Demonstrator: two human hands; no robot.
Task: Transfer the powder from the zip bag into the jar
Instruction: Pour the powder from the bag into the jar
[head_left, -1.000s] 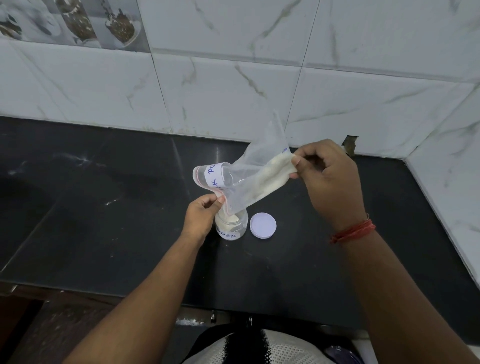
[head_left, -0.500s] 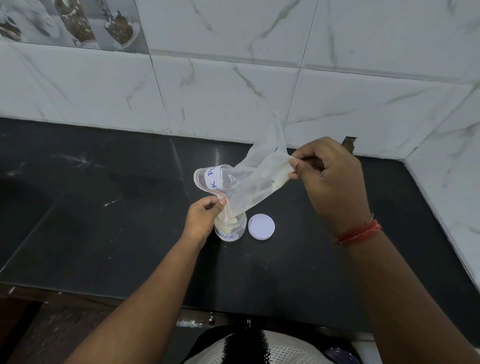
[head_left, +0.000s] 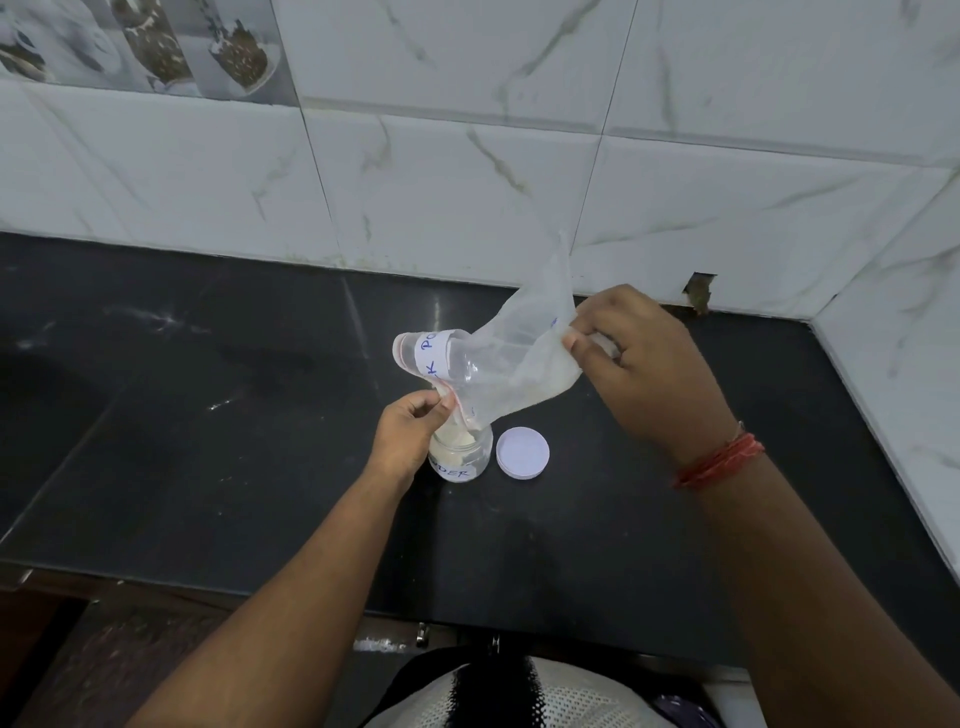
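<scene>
Most of the powder has slid out of the zip bag (head_left: 511, 364), now nearly clear and tilted mouth-down over the jar (head_left: 461, 455) on the black counter (head_left: 208, 467). His left hand (head_left: 408, 441) pinches its mouth; his right hand (head_left: 636, 364) grips the raised bottom corner. A white lid (head_left: 522, 451) lies just beside the jar.

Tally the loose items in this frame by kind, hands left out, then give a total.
Zip bag: 1
Jar: 1
Lid: 1
Total: 3
</scene>
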